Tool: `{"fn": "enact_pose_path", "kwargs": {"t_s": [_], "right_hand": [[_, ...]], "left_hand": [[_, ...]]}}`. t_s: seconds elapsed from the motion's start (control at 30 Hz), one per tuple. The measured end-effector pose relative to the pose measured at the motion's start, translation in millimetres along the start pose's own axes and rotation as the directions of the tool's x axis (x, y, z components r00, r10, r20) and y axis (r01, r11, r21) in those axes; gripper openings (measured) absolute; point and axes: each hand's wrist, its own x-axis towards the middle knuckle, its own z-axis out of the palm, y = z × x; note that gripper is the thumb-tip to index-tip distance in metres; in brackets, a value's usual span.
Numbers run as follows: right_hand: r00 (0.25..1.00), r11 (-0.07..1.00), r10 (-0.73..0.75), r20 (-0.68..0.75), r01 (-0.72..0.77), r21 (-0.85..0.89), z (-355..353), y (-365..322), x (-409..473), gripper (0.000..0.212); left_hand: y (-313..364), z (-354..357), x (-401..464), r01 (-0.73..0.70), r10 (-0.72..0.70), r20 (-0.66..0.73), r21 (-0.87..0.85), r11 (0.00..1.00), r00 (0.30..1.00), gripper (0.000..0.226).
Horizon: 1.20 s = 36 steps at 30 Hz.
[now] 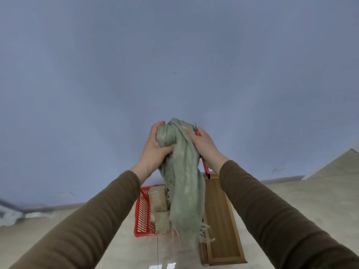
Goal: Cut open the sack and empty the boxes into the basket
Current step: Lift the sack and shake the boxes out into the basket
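I hold a grey-green woven sack [184, 183] up high in front of the wall, its frayed cut end hanging down over the red basket [142, 214]. My left hand [155, 150] grips the bunched top of the sack. My right hand [204, 146] presses on the sack's other side and also holds a red utility knife [205, 166], its blade end pointing up. Two or three tan taped boxes [158, 199] lie in the basket on the floor below, partly hidden by the sack.
A wooden panel [221, 220] lies flat on the tiled floor just right of the basket. A blue-grey wall fills the upper view. Pale clutter sits at the far left edge by the skirting.
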Motion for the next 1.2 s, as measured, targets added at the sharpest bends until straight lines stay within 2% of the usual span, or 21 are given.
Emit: {"fn": "enact_pose_path", "kwargs": {"t_s": [0.07,0.13,0.23,0.3,0.37,0.43,0.57,0.67,0.73,0.8,0.9,0.97,1.03,1.13,1.2], "right_hand": [[0.993,0.992,-0.107,0.055,0.11,-0.057,-0.9,0.0,-5.0,0.08],[0.974,0.987,-0.154,0.169,0.159,-0.019,-4.6,6.3,-7.4,0.089],[0.946,0.977,-0.181,0.271,0.204,-0.061,-5.5,16.0,-6.3,0.096],[0.953,0.976,-0.18,0.245,0.204,-0.078,-3.3,17.3,-4.6,0.087],[0.973,0.98,-0.189,0.132,0.196,-0.043,-3.2,15.5,-0.5,0.07],[0.986,0.986,-0.164,0.039,0.163,0.032,-4.6,10.5,2.6,0.06],[1.0,0.969,-0.007,0.02,0.002,0.246,-6.1,2.2,4.9,0.061],[0.986,0.922,0.119,0.118,-0.154,0.355,-7.7,-3.4,2.9,0.055],[0.972,0.91,0.162,0.171,-0.214,0.355,-7.2,-5.5,0.6,0.058],[0.984,0.955,0.124,0.13,-0.154,0.254,-4.4,-5.2,0.5,0.072],[0.998,0.999,-0.021,0.065,0.018,0.045,-4.8,-1.0,-1.3,0.088],[0.986,0.994,-0.097,0.133,0.09,0.063,-12.5,2.7,-4.2,0.092],[0.965,0.982,-0.18,0.19,0.166,0.087,-17.5,8.1,-7.9,0.094],[0.952,0.966,-0.259,0.162,0.259,0.022,-12.1,19.7,-10.8,0.103],[0.954,0.965,-0.258,0.15,0.263,-0.016,-7.7,23.2,-11.5,0.109]], "left_hand": [[1.1,-5.1,8.7,0.039,-0.04,-0.037,-0.017,0.999,0.999,0.078],[3.5,-9.5,16.1,0.072,-0.074,-0.053,-0.031,0.997,0.996,0.072],[6.0,-14.9,24.4,0.146,-0.144,-0.115,0.012,0.989,0.983,0.071],[6.7,-14.9,26.5,0.206,-0.202,-0.115,0.019,0.978,0.972,0.068],[7.0,-9.9,22.2,0.221,-0.225,-0.044,-0.076,0.972,0.973,0.073],[6.3,-3.2,12.4,0.197,-0.194,0.046,-0.102,0.975,0.98,0.09],[-10.3,6.6,-1.8,0.038,-0.037,0.151,-0.006,0.999,0.988,0.107],[-17.8,10.5,-7.3,-0.043,0.039,0.118,0.029,0.999,0.992,0.12],[-18.0,9.8,-8.2,-0.047,0.047,0.053,0.003,0.999,0.997,0.128],[-17.0,6.9,-4.9,-0.035,0.035,-0.026,-0.02,0.999,0.999,0.126],[-11.5,2.5,1.1,0.002,0.0,-0.066,0.034,0.999,0.998,0.101],[-7.7,-0.2,4.8,0.041,-0.038,-0.065,0.046,0.998,0.997,0.085],[-3.5,-3.1,8.3,0.106,-0.106,-0.069,-0.01,0.994,0.992,0.077],[6.5,-5.2,14.4,0.194,-0.199,-0.109,-0.053,0.979,0.974,0.078],[12.4,-4.4,15.7,0.245,-0.249,-0.119,-0.046,0.968,0.961,0.082]]}}
